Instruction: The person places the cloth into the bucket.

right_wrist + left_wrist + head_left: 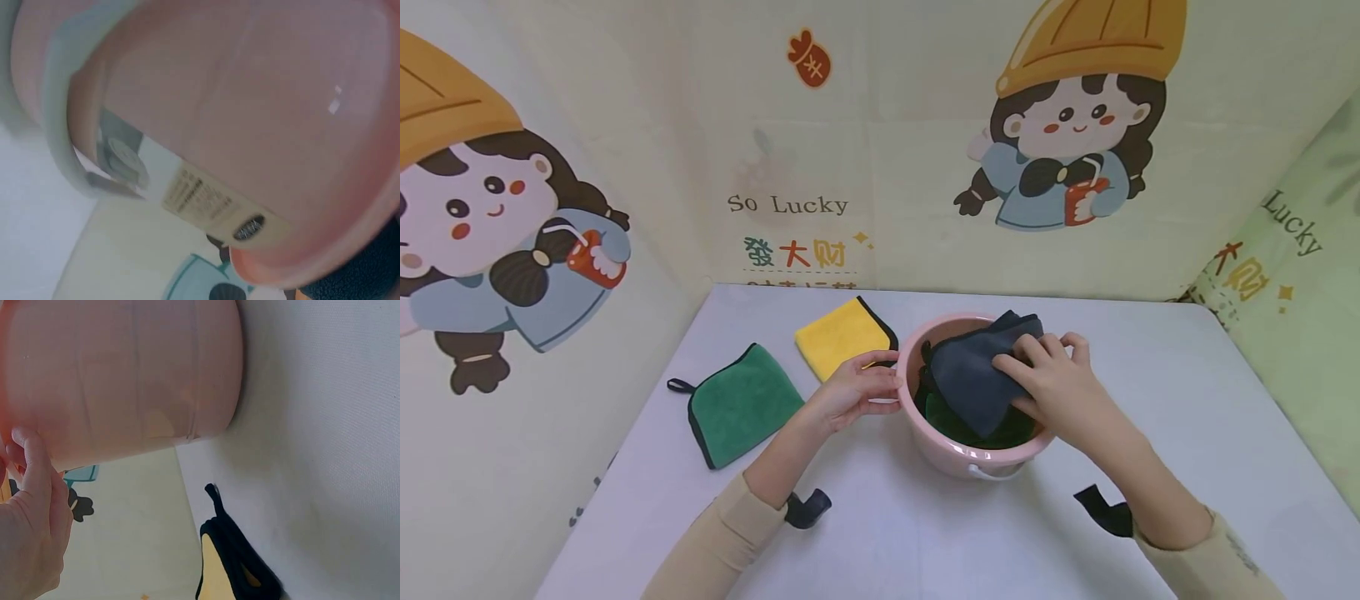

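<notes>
My right hand (1063, 385) seems to pinch the dark blue-grey plush cloth (972, 372), which spreads leftward from it across the round pink plastic bucket (942, 452).

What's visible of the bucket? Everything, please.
Pink, glossy, plastic-looking bucket, round, upright on the table. Its white handle hangs down in front; a printed label is on the side. The left hand touches its rim; right hand contact is unclear. Inside: green cloth, with dark blue cloth above it.
</notes>
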`<state>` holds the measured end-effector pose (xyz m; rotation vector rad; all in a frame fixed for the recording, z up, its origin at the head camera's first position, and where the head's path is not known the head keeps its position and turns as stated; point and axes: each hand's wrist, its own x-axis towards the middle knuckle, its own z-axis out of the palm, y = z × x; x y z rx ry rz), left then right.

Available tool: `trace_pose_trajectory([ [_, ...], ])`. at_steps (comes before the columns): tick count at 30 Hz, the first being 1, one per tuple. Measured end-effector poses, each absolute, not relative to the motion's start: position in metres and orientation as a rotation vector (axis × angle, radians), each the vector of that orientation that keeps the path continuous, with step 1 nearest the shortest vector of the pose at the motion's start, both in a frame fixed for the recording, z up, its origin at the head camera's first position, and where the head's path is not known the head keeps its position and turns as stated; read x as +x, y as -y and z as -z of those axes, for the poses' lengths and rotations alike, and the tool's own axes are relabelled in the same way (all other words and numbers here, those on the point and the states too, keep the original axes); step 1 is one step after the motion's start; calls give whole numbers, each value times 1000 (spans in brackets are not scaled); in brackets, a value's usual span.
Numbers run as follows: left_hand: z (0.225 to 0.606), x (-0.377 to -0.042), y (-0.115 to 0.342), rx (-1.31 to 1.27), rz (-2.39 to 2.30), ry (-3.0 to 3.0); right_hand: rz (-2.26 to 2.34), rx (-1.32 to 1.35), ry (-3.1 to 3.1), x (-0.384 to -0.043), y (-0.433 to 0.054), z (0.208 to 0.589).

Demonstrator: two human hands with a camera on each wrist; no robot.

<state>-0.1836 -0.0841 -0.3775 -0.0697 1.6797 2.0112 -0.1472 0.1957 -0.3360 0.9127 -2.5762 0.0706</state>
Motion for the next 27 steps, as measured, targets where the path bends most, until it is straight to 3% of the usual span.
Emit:
trace_pose_trajectory([
  [27, 379, -185, 84, -60, -2027, -1659, 197, 1138, 2699, -177, -167, 364],
])
